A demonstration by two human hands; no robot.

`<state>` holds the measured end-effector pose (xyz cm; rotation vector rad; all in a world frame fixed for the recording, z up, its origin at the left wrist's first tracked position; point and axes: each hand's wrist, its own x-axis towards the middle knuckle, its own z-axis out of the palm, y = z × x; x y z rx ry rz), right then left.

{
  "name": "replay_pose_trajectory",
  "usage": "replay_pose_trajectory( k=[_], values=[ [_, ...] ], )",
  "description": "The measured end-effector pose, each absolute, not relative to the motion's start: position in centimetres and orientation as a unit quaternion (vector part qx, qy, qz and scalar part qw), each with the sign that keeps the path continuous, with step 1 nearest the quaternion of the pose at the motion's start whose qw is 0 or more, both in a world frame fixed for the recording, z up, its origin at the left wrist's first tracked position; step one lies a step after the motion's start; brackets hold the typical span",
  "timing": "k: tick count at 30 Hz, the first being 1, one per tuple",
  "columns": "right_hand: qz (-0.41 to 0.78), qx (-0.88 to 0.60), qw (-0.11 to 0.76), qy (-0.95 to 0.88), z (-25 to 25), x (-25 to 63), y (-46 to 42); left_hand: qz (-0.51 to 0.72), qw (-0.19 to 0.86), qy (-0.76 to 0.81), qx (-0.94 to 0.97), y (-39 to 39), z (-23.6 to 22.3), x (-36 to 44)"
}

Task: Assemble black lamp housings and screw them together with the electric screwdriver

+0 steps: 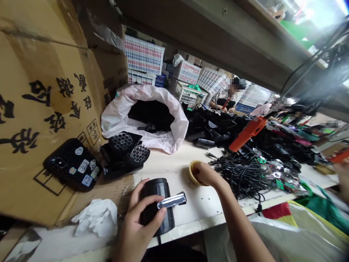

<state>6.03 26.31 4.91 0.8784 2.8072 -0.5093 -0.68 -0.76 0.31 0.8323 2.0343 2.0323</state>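
Two hands are at the white desk [196,207]. The left hand [139,225] is closed around a black round thing [152,193] with a shiny silver bar [171,200] on it. The right hand [207,174] is curled shut on a roll of tan tape [193,171]. A big pile of black wires [242,174] lies just beside it.

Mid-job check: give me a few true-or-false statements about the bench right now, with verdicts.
The left hand grips a black cylindrical device. True.
The right hand rests on a roll of tan tape. True.
The orange tool lies inside the white plastic bag. False: it lies on the heap of black parts, right of the bag.
The stickered black phone lies beside the tape. False: it rests against the cardboard box, at far left.
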Motion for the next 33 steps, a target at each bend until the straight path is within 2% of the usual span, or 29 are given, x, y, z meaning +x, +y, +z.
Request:
replay_pose_trajectory(
  k=[13, 21, 28, 33],
  values=[
    [-0.315, 0.302, -0.103, 0.894, 8.3, 8.4, 24.4, 0.681, 0.079, 0.67, 0.284, -0.8, 0.4, -0.6],
    [-0.489, 0.045, -0.068, 0.869, 10.8, 6.9, 14.6, 0.679, 0.09, 0.666, 0.297, -0.9, 0.2, -0.6],
    [-0.462, 0.107, -0.032, 0.88, 10.7, 5.3, 13.1, 0.693, 0.07, 0.651, 0.302, -0.8, -0.6, -0.8],
    [-0.491, 0.151, -0.02, 0.858, 10.8, 5.0, 12.7, 0.676, 0.068, 0.664, 0.312, -0.9, -0.8, -1.0]
  ],
)
